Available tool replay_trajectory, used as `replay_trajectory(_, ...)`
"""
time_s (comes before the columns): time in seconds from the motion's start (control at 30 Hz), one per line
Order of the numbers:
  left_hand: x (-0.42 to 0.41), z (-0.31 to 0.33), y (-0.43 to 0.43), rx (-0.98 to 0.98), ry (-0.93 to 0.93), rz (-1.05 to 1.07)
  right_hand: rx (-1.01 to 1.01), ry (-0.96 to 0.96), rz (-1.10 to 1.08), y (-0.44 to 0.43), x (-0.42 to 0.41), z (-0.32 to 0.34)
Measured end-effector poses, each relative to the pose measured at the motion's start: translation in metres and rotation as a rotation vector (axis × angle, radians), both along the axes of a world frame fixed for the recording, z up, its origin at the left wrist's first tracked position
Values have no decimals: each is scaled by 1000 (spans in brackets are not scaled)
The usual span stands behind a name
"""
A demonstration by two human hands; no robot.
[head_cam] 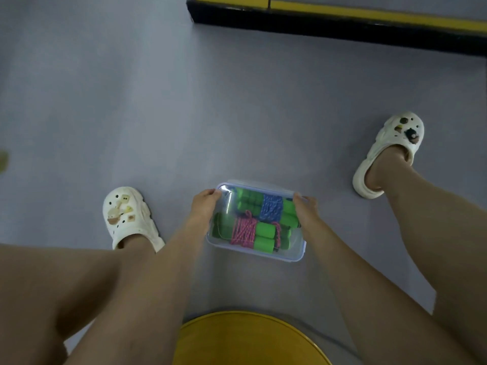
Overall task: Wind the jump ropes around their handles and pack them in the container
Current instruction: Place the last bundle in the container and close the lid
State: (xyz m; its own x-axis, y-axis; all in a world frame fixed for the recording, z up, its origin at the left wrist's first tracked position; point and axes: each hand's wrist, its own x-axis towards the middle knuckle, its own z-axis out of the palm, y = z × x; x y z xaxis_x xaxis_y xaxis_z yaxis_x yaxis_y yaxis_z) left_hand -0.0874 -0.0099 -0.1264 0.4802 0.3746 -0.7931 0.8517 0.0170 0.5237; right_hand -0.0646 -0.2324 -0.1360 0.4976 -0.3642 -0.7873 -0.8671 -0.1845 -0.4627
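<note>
1. Container (297, 256) sits on the floor (158, 101) between the feet. The pink rope (243, 231) and blue rope (272, 206), each wound on green handles (263, 234), lie inside.
2. A clear lid (228, 204) seems laid on top, going by the glare. Can't tell if it's latched.
3. Left hand (204, 206) grips the lid's far-left corner and right hand (307, 209) grips its right edge, fingers curled over.
4. Likely step: closing. Square the lid to the rim, press both sides evenly, then the near corners. Keep rope ends tucked inside.

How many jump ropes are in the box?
2: the blue rope at the far side of the box, the pink rope nearer. More could hide underneath.
</note>
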Motion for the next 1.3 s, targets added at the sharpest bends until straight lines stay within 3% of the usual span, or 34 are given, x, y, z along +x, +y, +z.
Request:
replay_trajectory(0.1,8,-13,-13,4,24,62,0,93,-43,2,6,-15)
replay_trajectory(0.2,14,-64,-12,104,105,102,-21,114,-101,2,15,-18)
replay_trajectory(0.37,28,-31,-27,93,153,168,-103,116,-124,10,10,-7)
replay_trajectory(0.63,46,-86,-17,65,263,192,-145,102,-205,18,7,-6)
replay_trajectory(0.93,54,-4,-42,190,375,119,-200,186,-230,22,10,-4)
replay_trajectory(1.3,57,-7,-52,367,373,55,-320,287,-187,21,23,-3)
